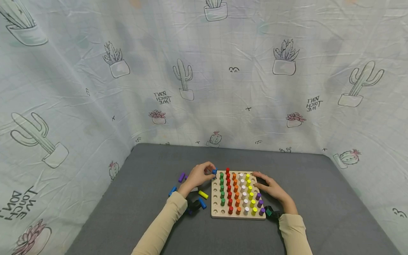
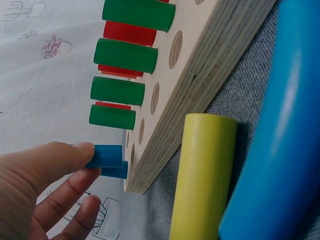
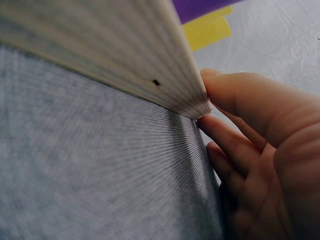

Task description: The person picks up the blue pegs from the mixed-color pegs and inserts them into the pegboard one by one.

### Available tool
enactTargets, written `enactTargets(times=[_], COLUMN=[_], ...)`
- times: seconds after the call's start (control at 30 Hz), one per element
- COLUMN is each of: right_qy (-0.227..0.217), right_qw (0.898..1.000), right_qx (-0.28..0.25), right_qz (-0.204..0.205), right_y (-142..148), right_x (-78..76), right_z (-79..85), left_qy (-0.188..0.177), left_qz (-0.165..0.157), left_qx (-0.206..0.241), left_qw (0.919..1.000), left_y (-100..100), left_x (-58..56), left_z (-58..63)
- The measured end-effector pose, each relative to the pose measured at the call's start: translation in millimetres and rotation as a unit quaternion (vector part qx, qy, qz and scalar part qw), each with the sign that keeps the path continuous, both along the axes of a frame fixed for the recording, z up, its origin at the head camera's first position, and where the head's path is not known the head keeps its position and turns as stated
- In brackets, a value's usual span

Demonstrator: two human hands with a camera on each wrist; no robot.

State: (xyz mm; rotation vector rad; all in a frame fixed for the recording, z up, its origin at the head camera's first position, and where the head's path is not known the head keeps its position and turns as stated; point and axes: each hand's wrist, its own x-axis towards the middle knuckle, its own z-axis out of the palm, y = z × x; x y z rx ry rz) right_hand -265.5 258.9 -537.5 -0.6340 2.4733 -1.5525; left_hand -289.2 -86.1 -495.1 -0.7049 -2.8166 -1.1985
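Note:
My left hand (image 1: 200, 174) pinches a blue peg (image 2: 106, 156) between thumb and fingers at the far left corner of a wooden pegboard (image 1: 236, 217). A second blue peg (image 2: 116, 171) stands in the board just behind it. Green pegs (image 1: 222, 194), red pegs (image 1: 229, 195), orange pegs (image 1: 237, 196), white pegs (image 1: 244, 196) and yellow pegs (image 1: 251, 196) stand in columns, with purple pegs (image 1: 260, 203) at the near right. At the far right corner my right hand (image 1: 270, 186) holds the board's edge, its thumb (image 3: 240, 90) near the top and fingers lower down.
Left of the board lie a loose yellow peg (image 1: 203, 194), blue pegs (image 1: 202, 203) and a purple peg (image 1: 181, 177), some partly hidden by the left wrist. Patterned cloth (image 1: 236, 106) hangs behind the grey tabletop (image 1: 178, 156).

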Motion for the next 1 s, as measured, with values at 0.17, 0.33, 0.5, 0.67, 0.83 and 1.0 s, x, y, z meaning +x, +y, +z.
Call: enactTargets(times=[0.17,0.33,0.5,0.67,0.83,1.0], right_qy=[-0.001,-0.003,0.000,0.004,0.006,0.009], right_qw=[1.000,1.000,1.000,1.000,1.000,1.000], right_qx=[-0.004,-0.003,-0.005,-0.004,0.006,0.009], right_qz=[0.001,0.000,0.002,0.003,0.002,0.002], right_y=[-0.2,-0.5,-1.3,-1.7,-0.5,-0.1], right_x=[-0.2,-0.2,0.2,0.1,-0.7,-0.6], right_z=[0.5,1.3,1.9,1.9,0.6,0.4], left_qy=[-0.001,0.008,0.014,0.012,0.011,0.012], left_qz=[-0.004,-0.004,-0.008,-0.008,-0.010,-0.013], left_qx=[-0.004,-0.013,-0.019,-0.023,-0.025,-0.032], left_qw=[1.0000,0.9999,0.9997,0.9996,0.9996,0.9993], left_y=[2.3,3.3,4.1,4.9,5.6,5.1], left_x=[-2.4,-4.3,-4.8,-4.2,-3.5,-2.8], left_z=[-2.2,-3.8,-4.4,-4.2,-4.2,-4.3])
